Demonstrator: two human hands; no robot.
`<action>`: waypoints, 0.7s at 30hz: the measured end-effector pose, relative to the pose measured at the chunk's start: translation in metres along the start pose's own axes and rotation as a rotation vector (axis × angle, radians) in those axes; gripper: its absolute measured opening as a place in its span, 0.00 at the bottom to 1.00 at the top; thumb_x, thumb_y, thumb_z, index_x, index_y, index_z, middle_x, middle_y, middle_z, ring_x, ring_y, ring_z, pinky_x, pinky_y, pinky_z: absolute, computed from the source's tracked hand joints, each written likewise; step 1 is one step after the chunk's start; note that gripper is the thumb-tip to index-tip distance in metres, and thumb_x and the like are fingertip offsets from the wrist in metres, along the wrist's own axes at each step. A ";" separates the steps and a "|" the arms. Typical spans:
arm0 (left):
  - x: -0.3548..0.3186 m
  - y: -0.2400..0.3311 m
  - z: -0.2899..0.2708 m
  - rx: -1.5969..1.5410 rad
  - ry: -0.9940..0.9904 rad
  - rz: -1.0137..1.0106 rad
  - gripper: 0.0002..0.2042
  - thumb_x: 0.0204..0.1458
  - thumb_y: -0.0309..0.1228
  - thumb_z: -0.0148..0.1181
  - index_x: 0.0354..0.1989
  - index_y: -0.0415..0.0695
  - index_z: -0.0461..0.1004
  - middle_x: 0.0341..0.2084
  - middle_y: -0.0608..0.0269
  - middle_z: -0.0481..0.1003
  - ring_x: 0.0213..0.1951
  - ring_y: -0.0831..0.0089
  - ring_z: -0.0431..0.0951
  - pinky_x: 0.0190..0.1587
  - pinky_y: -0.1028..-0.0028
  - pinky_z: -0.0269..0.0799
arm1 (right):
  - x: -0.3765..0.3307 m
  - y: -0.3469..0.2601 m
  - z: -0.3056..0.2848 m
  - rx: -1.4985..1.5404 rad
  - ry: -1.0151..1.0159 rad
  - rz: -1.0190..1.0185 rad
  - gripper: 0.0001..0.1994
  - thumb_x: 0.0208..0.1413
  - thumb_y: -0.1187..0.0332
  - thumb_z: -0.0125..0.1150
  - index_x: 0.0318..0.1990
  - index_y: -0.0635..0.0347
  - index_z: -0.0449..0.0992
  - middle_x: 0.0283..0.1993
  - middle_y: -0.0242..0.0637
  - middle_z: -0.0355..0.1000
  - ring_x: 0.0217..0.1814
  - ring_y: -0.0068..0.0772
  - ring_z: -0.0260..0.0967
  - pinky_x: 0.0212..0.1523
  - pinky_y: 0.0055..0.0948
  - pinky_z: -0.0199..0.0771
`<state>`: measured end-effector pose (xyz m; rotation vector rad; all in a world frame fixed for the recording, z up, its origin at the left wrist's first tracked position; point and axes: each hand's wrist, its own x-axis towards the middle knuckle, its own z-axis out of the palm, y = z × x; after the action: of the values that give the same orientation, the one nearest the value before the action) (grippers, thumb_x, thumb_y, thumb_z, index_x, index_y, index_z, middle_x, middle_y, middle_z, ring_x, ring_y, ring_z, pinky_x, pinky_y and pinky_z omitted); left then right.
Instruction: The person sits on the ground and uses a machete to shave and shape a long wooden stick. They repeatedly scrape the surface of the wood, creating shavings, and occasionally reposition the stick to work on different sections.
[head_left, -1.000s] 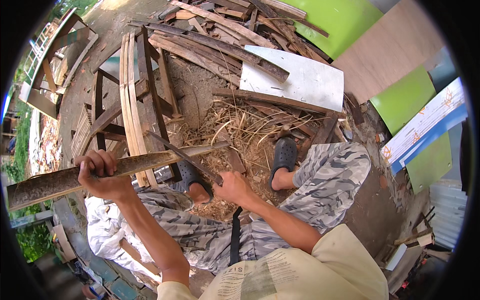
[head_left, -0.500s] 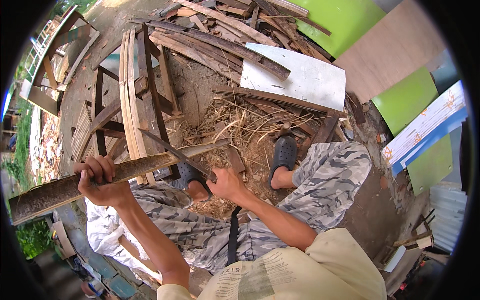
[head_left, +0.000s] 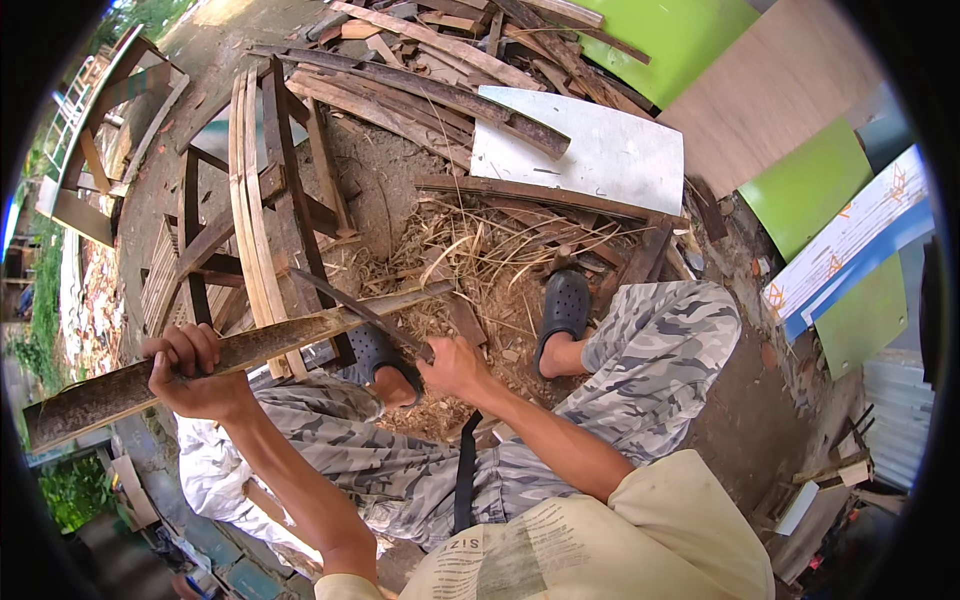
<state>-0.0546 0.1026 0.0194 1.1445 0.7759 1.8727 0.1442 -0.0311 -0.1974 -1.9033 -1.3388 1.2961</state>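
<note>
From the head view, I see the left hand (head_left: 200,382) wrapped round a plank (head_left: 275,338), its far end slanting out over the shavings (head_left: 515,345). The right hand (head_left: 458,370) has its grip clenched on a blade (head_left: 350,304) crossing the plank. By the left thigh lies a white sack-like bundle (head_left: 205,475), contents hidden.

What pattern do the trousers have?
Grey-and-white camouflage on the trousers, best seen in the head view.

Outdoor dirt grnd (head_left: 730,440), green panels (head_left: 808,190) & corrugated sheet (head_left: 897,420) on rt, daylight
</note>
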 end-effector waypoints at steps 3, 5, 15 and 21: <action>-0.001 0.000 0.003 -0.022 -0.032 -0.017 0.11 0.54 0.36 0.48 0.23 0.50 0.55 0.15 0.72 0.50 0.14 0.81 0.49 0.18 0.78 0.45 | 0.018 0.059 0.012 -0.017 0.075 0.142 0.14 0.49 0.63 0.62 0.35 0.67 0.80 0.34 0.62 0.76 0.40 0.62 0.76 0.42 0.50 0.76; 0.002 -0.001 0.003 -0.004 -0.008 -0.010 0.12 0.54 0.36 0.47 0.22 0.50 0.55 0.14 0.72 0.49 0.14 0.81 0.49 0.18 0.77 0.45 | 0.030 0.110 0.016 -0.040 0.044 0.398 0.15 0.49 0.63 0.62 0.35 0.69 0.79 0.35 0.62 0.76 0.41 0.62 0.76 0.43 0.49 0.76; 0.016 -0.006 0.001 0.078 0.094 0.003 0.12 0.55 0.35 0.45 0.21 0.50 0.52 0.14 0.71 0.48 0.14 0.81 0.47 0.16 0.77 0.44 | 0.014 0.047 0.011 -0.126 0.047 0.064 0.15 0.49 0.61 0.62 0.38 0.64 0.80 0.31 0.59 0.77 0.37 0.62 0.77 0.41 0.51 0.77; 0.018 -0.010 0.018 0.174 0.103 -0.022 0.12 0.55 0.33 0.42 0.20 0.51 0.50 0.14 0.72 0.47 0.15 0.80 0.47 0.18 0.77 0.44 | 0.052 0.156 0.016 -0.080 -0.031 0.458 0.16 0.48 0.60 0.61 0.37 0.65 0.80 0.31 0.62 0.76 0.39 0.62 0.77 0.41 0.50 0.77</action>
<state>-0.0398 0.1253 0.0261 1.1470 1.0222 1.8867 0.2046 -0.0504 -0.3494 -2.3468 -1.0118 1.5034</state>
